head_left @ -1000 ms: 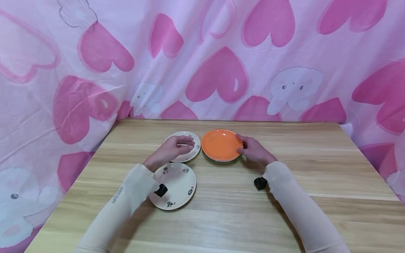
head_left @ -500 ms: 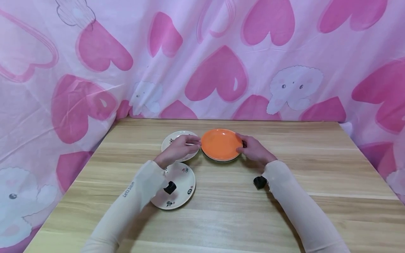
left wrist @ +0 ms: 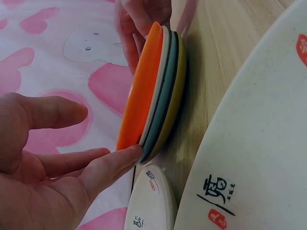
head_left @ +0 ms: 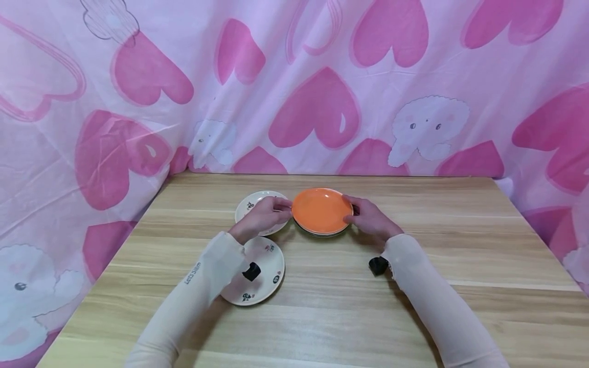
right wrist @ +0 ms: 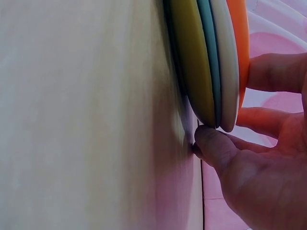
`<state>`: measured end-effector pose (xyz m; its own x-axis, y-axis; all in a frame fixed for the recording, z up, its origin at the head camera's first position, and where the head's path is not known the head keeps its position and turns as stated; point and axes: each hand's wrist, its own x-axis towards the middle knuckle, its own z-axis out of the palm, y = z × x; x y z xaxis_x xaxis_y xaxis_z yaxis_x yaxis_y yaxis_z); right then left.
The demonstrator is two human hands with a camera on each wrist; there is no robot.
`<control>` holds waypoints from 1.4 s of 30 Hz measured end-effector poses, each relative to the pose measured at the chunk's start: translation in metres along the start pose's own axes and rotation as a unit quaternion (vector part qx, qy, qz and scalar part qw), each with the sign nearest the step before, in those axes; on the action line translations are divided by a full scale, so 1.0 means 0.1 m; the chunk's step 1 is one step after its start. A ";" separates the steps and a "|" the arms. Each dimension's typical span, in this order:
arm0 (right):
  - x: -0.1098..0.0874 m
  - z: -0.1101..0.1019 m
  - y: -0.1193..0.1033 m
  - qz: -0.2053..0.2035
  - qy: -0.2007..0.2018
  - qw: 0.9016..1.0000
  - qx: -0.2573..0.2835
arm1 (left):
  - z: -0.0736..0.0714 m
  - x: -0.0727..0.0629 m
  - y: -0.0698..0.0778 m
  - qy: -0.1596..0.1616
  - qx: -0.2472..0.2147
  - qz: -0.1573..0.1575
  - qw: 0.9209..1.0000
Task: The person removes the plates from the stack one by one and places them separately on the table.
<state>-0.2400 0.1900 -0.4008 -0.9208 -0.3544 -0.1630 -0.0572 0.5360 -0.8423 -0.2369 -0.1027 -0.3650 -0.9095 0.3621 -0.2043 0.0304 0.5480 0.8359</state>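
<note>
A stack of several plates stands toward the back of the table, an orange plate (head_left: 319, 210) on top. In the left wrist view, cream, teal (left wrist: 160, 105) and olive (left wrist: 178, 88) plates show beneath it. My right hand (head_left: 370, 219) grips the stack's right edge; in the right wrist view a digit lies against the orange plate and a fingertip (right wrist: 208, 139) is at the lower rim. My left hand (head_left: 262, 217) reaches the left edge with fairly straight fingers. One fingertip (left wrist: 132, 154) is at the stack's rim, while its thumb stands apart from the plates.
A white patterned plate (head_left: 244, 210) lies left of the stack, partly hidden by my left hand. Nearer me is another white plate (head_left: 271, 276), partly under my left sleeve. Pink heart-printed cloth (head_left: 317, 110) hangs behind the wooden table (head_left: 331, 317) and along its sides.
My left hand has moved right, from over the back white plate to the stack's left rim. The right hand and the stack look almost unmoved.
</note>
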 end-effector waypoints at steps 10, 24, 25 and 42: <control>0.01 0.00 0.02 -0.010 -0.001 1.000 -0.015 | 0.00 0.01 -0.03 -0.006 0.003 0.008 1.000; 0.02 -0.01 0.03 -0.031 -0.004 0.999 -0.042 | 0.01 0.04 -0.03 0.004 0.045 0.004 0.999; 0.02 -0.01 0.02 -0.032 -0.005 0.998 -0.045 | 0.01 0.04 -0.02 0.005 0.046 0.001 0.999; -0.01 -0.02 0.04 -0.025 -0.008 0.999 -0.034 | 0.04 0.06 0.03 0.044 0.070 -0.030 0.996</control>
<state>-0.2399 0.1944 -0.4026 -0.9098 -0.3943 -0.1298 -0.1302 0.5679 -0.8127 -0.2402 -0.0958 -0.3659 -0.9443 0.2615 -0.2001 0.0277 0.6687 0.7430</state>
